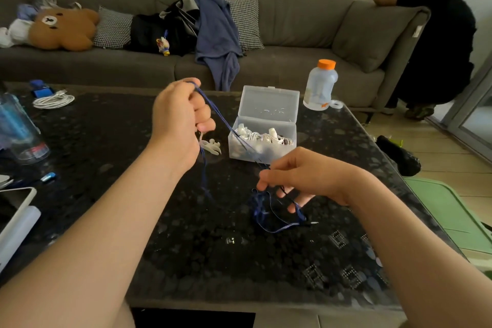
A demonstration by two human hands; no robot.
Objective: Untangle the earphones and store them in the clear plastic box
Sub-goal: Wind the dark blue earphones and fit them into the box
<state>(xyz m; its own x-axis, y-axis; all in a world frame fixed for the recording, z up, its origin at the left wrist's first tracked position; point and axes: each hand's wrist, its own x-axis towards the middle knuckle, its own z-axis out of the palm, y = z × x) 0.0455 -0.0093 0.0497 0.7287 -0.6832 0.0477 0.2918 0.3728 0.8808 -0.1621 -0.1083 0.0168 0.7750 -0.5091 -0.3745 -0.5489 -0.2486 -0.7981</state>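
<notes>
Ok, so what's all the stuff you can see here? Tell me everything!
blue earphones: one, blue, stretched between both hands, tangle hanging under the right one
plastic box: one, clear, lid open, on the table
white earphones: several, white, inside the box
bottle: one, clear with orange cap, table's far right corner
cable: one coil, white, table's far left
table: one, dark speckled
sofa: one, grey, behind the table
teddy bear: one, brown, on the sofa
cushions: two, checked, on the sofa
person: one, in black, at the sofa's right end
left hand: raised, gripping the cord
right hand: lower, pinching the cord
</notes>
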